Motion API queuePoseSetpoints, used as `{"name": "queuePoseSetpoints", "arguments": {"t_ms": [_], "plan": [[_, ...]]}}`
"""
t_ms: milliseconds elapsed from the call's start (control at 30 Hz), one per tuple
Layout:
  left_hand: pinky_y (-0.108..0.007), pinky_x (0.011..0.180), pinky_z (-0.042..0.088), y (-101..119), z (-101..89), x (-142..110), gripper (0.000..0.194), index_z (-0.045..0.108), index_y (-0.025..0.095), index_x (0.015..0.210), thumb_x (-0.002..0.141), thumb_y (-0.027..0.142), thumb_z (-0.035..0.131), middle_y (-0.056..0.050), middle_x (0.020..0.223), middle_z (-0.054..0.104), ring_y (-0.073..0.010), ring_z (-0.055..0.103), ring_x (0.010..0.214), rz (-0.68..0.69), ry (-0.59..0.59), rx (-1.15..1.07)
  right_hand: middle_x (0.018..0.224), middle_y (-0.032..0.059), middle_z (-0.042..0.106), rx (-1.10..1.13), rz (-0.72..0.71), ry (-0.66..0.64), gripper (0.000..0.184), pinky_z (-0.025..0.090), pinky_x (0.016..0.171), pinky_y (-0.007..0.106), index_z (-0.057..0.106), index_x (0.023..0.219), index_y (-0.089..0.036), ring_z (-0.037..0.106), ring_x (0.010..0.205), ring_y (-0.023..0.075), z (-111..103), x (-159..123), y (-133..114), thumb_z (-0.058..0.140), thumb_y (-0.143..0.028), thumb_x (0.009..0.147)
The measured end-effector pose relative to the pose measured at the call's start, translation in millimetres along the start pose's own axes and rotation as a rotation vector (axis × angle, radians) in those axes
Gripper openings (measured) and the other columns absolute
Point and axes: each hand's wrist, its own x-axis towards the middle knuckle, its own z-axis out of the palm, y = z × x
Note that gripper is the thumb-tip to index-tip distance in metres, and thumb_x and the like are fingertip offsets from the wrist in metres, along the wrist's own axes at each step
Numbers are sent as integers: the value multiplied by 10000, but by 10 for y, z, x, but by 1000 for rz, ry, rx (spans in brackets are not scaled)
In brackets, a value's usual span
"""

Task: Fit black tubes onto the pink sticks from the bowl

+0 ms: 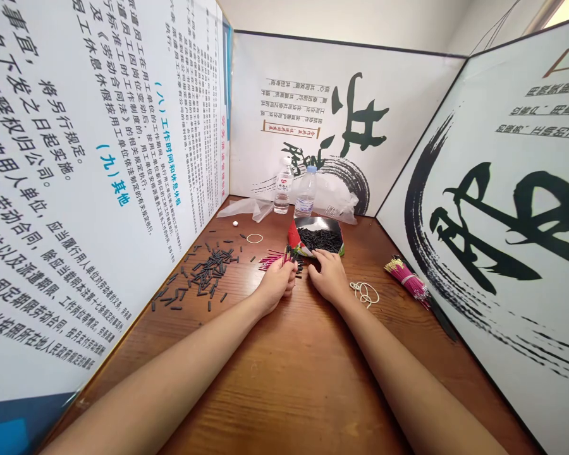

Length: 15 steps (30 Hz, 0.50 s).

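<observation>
My left hand [278,282] is closed in a fist around a few thin magenta sticks with black and gold ends, whose tips poke up past the thumb. More magenta sticks [269,260] lie just behind that hand. My right hand [329,273] rests at the near edge of a red and green box [293,235], fingers stretched forward and thumb apart. Short black tubes [320,239] fill the box. A few loose black pieces lie between the two hands; whether the right fingertips touch one is too small to tell.
Scattered black tubes [213,268] cover the left of the table. White rubber bands [365,293] lie right of my hand, near a tied magenta bundle [408,281]. Two bottles, one clear [283,186] and one blue-capped [306,193], stand behind. Printed panels [313,50] enclose the table.
</observation>
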Motion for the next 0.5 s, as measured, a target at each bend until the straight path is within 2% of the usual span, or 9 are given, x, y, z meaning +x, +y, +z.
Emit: {"name": "queuePoseSetpoints", "arguments": {"t_ms": [100,267,400,500], "plan": [[-172,357,64,30,-2,-17,177,359,209,691,715,251,529,107,507,226,-30,125,366,-19,-5,-58,1292,119,587,50,-24,87,450,338,1085,393,616,1236,-99,452,1197,253,14,8,11,468,-244,836],[-162,360,78,93,-27,-44,157,407,192,722,727,337,466,85,544,237,-39,120,391,-67,-112,-201,1323,124,553,117,-73,221,479,343,1080,457,577,1292,-149,439,1226,271,-8,17,-4,465,-254,839],[-160,366,91,117,-35,-48,270,434,184,737,780,443,376,70,558,257,-48,144,399,-57,-141,-228,1305,133,554,173,-131,270,472,356,1076,434,571,1296,-135,456,1214,257,-55,5,-52,446,-241,853],[-162,368,99,107,-33,-30,280,442,182,740,803,434,339,69,553,260,-50,152,394,-67,-118,-219,1275,123,574,211,-157,279,444,372,1063,420,593,1272,-158,481,1194,244,-85,-11,-93,428,-238,868]]}}
